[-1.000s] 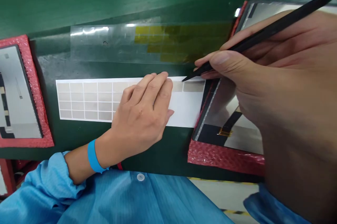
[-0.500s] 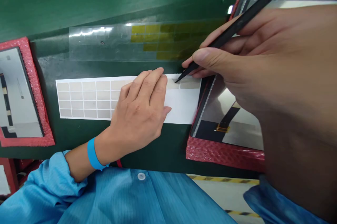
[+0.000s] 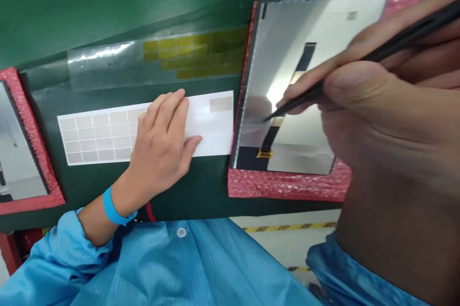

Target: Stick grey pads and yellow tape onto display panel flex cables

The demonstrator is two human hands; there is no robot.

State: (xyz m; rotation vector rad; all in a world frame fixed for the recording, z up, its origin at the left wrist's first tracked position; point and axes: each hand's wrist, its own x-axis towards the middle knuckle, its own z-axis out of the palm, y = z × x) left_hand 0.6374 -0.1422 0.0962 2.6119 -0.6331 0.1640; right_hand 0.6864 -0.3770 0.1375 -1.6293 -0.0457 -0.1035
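Note:
My left hand (image 3: 161, 138) lies flat on a white sheet of pale rectangular stickers (image 3: 104, 138), its thumb spread. One sticker (image 3: 221, 104) remains at the sheet's upper right, apart from the rows at the left. My right hand (image 3: 373, 85) grips black tweezers (image 3: 316, 88), whose tips point down over a display panel (image 3: 316, 129) with a dark flex cable (image 3: 305, 57). Whether the tips hold a sticker is too faint to tell. The panel rests on red bubble wrap (image 3: 287, 184).
Behind the sheet lies a clear film (image 3: 104, 71) with yellow rectangles (image 3: 167, 47). At the far left, another panel (image 3: 19, 153) sits on red bubble wrap (image 3: 53, 186). The green table's front edge runs close to my blue jacket (image 3: 154, 258).
My right hand has moved with the tweezers from the sticker sheet to over the right panel. A sticker where the tips were is gone from the sheet. The camera view has shifted right.

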